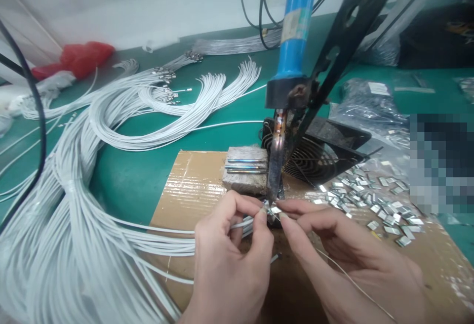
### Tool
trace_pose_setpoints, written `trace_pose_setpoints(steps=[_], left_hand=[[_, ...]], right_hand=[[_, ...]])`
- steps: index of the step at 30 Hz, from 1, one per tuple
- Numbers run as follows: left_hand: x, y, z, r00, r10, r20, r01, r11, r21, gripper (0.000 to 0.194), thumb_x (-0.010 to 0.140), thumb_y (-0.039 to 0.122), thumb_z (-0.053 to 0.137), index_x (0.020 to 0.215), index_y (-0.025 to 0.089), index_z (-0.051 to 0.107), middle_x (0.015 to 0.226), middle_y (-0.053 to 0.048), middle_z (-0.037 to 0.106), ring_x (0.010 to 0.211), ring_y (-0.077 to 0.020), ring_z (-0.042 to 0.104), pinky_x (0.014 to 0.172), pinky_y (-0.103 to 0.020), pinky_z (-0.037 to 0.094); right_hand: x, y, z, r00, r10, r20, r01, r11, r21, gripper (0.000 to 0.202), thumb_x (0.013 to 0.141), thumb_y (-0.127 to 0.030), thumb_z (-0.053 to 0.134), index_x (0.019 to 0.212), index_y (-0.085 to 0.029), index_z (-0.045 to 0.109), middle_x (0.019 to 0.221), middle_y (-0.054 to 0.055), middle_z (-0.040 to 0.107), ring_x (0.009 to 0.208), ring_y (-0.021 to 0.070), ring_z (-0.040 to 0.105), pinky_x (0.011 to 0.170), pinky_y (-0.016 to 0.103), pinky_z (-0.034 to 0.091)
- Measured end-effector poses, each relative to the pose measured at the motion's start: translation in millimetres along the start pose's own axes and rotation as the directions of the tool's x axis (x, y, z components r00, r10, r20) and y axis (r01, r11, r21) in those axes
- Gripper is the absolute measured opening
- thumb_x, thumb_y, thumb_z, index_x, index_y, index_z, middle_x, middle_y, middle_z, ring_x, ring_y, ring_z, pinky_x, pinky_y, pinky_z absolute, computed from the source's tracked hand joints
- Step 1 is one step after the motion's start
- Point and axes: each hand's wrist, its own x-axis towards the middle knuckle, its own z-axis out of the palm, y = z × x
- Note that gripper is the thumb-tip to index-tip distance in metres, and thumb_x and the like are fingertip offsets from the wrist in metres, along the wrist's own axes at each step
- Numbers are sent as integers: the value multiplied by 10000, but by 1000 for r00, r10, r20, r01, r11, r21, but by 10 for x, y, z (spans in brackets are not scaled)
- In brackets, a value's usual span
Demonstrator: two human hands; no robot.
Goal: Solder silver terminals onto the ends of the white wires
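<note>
My left hand (233, 252) is closed around several white cables (170, 242), with thumb and forefinger pinched near their ends. My right hand (344, 255) pinches a thin solder wire (355, 284), which trails down across the palm. Between the two sets of fingertips sits a small shiny metal connector (276, 210); which hand bears it I cannot tell. Right above it, the dark tip of a blue-handled soldering iron (294, 32) points down, touching or nearly touching the work. The iron is held in a black metal bracket (348, 27).
Loose metal connectors (385, 210) lie on the cardboard (181, 181) at right. Behind the iron is a black fan (314, 151); beside it stands a grey block (244, 183). A large bundle of white cables (74, 215) fills the left. Plastic bags (366, 101) and a red bag (85, 57) lie farther back.
</note>
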Motion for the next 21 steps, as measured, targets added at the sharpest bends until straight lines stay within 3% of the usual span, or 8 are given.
trace_pose_setpoints(steps=[4, 12, 19, 21], left_hand=[[2, -17, -1, 998, 47, 38, -48, 998, 40, 124, 821, 184, 701, 722, 216, 634, 773, -2, 730, 658, -154, 706, 582, -214, 551], [-28, -55, 58, 987, 154, -52, -148, 982, 115, 153, 815, 173, 671, 693, 232, 602, 765, 14, 728, 665, -148, 711, 582, -226, 526], [-29, -80, 86, 972, 212, -104, -189, 962, 195, 160, 796, 152, 689, 692, 238, 602, 793, 11, 740, 668, -150, 698, 587, -245, 515], [-28, -84, 95, 967, 229, -110, -204, 958, 203, 166, 801, 145, 683, 693, 240, 601, 793, 17, 734, 661, -145, 690, 613, -250, 528]], right_hand=[[28, -21, 10, 1000, 6, 9, -6, 1000, -1, 216, 828, -332, 809, 647, -264, 712, 919, -24, 843, 784, 174, 816, 743, 175, 638], [4, -32, -1, 1000, -9, -11, 8, 999, -48, 179, 815, -343, 805, 659, -276, 750, 905, -23, 839, 728, 183, 796, 746, 218, 647], [7, -53, 75, 990, -23, -136, 17, 999, -46, 219, 786, -374, 815, 614, -287, 713, 821, -31, 822, 633, 180, 747, 695, 252, 638], [22, -65, 83, 992, -33, -119, 26, 998, -62, 234, 799, -381, 807, 612, -279, 710, 823, -26, 824, 641, 179, 754, 689, 250, 636]])
